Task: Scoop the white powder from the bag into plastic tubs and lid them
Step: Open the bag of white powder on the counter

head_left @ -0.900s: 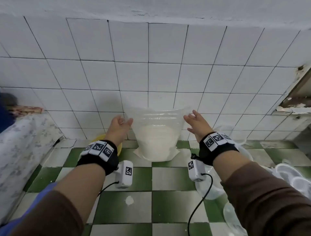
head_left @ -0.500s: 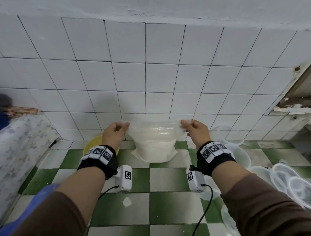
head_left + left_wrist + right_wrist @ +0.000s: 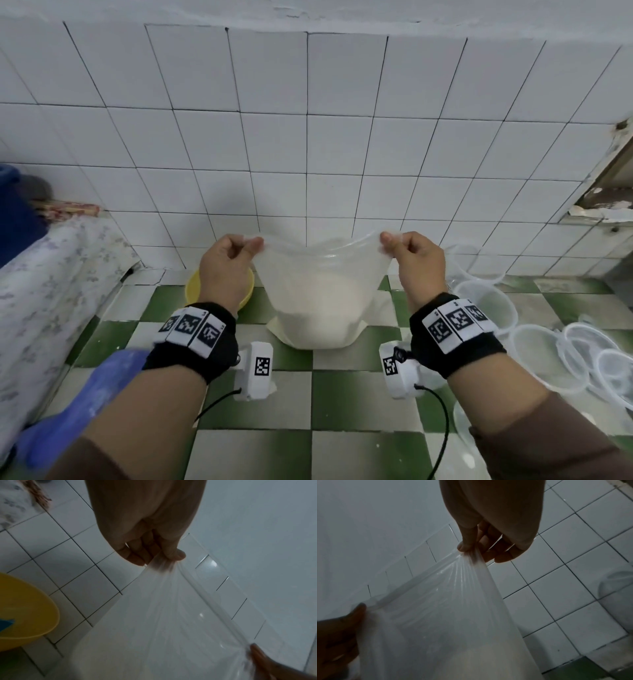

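Item: clear plastic bag, partly filled with white powder, standing on the green-and-white checked floor against the white tiled wall. Held between both hands, base on the floor, mouth stretched taut from one hand to the other. Left hand: thumb and curled fingers clamped on the bag's upper left corner; the left wrist view shows the film bunched into pleats under the fingertips. Right hand: likewise pinching the upper right corner, film gathered at the thumb in the right wrist view. Yellow bowl: on the floor just behind and beneath the left hand, beside the bag; something blue shows inside it in the left wrist view, kind unclear. Clear plastic tubs: several, standing open on the floor to the outer side of the right hand, near the wall. Clear lids: a loose group lying beyond the tubs, further out from the right hand. Floral cloth: to the outer side of the left forearm.
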